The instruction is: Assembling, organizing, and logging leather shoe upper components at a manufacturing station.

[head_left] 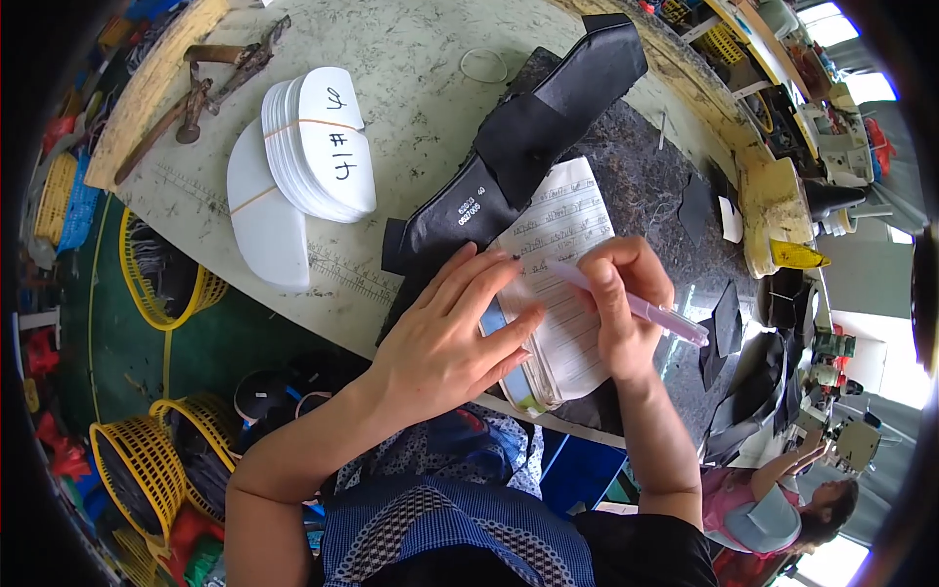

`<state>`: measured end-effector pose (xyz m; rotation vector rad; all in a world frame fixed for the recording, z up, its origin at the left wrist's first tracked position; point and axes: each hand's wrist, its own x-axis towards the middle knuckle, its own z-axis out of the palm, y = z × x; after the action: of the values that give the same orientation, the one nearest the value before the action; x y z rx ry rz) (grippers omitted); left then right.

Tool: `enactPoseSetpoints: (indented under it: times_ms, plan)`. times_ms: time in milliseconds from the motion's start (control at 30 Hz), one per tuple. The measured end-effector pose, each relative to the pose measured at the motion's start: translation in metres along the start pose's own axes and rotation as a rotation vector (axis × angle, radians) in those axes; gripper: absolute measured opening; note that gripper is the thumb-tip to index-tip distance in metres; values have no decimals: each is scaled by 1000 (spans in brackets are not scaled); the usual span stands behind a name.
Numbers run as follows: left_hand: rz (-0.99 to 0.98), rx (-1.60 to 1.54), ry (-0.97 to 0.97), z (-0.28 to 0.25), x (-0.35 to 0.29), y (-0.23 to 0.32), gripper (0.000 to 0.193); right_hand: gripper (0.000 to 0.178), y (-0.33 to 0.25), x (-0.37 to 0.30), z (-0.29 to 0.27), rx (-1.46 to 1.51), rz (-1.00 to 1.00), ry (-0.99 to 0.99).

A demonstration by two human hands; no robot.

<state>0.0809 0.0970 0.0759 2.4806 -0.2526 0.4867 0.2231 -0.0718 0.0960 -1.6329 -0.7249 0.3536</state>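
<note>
An open lined notebook (pixel 572 328) with handwriting on its upper lines lies on a dark cutting mat (pixel 641 161). My right hand (pixel 626 303) is closed round a pale pink pen (pixel 675 323), whose tip is at the page. Across the notebook's left side rests my left hand (pixel 455 338), fingers spread and flat. Its fingertips come up to the lower edge of a black leather piece (pixel 450 220) with small white print. More folded black leather (pixel 562 98) stretches from there toward the far side, overlapping the notebook's top.
Banded stacks of white insole-shaped pieces (pixel 318 147) lie at the left. Beyond them are a hammer (pixel 215 54) and rusty metal tools (pixel 191 112). Yellow baskets (pixel 137 465) stand on the floor at left. Black scraps (pixel 722 328) lie at right, with a co-worker (pixel 773 509) farther off.
</note>
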Motion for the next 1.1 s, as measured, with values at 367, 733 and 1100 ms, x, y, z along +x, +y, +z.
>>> enactPoseSetpoints:
  times_ms: [367, 733, 1100]
  plan:
    - [-13, 24, 7, -1, 1, 4, 35, 35, -6, -4, 9, -237, -16, 104]
    - [-22, 42, 7, 4, -1, 3, 34, 23, -4, -1, 15, -339, -6, 66]
    - [-13, 34, 11, 3, -1, 3, 30, 24, -1, -1, 15, -368, 13, 39]
